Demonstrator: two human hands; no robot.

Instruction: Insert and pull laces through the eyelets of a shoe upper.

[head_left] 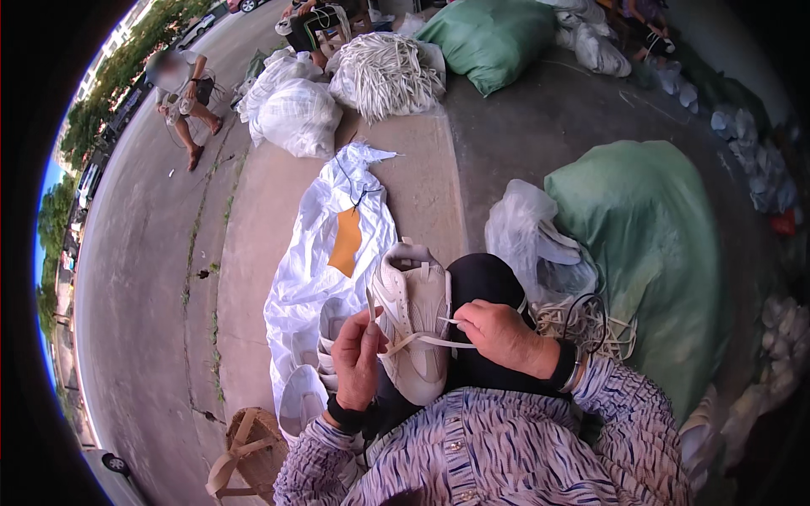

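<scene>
A cream sneaker (pixel 415 316) lies sole-down on my lap, toe toward me. My left hand (pixel 356 358) pinches one end of its white shoelace (pixel 426 340) at the shoe's left side. My right hand (pixel 499 333) grips the other end at the right side, so the lace runs taut across the shoe between both hands. Under the shoe is my black trouser knee (pixel 485 282).
A white plastic sheet (pixel 333 253) with more pale shoes lies on the pavement to the left. A large green sack (pixel 650 253) and a clear bag (pixel 527 232) stand at right. A pile of white laces (pixel 388 76), bags and other people are farther off. A woven stool (pixel 249 451) is at lower left.
</scene>
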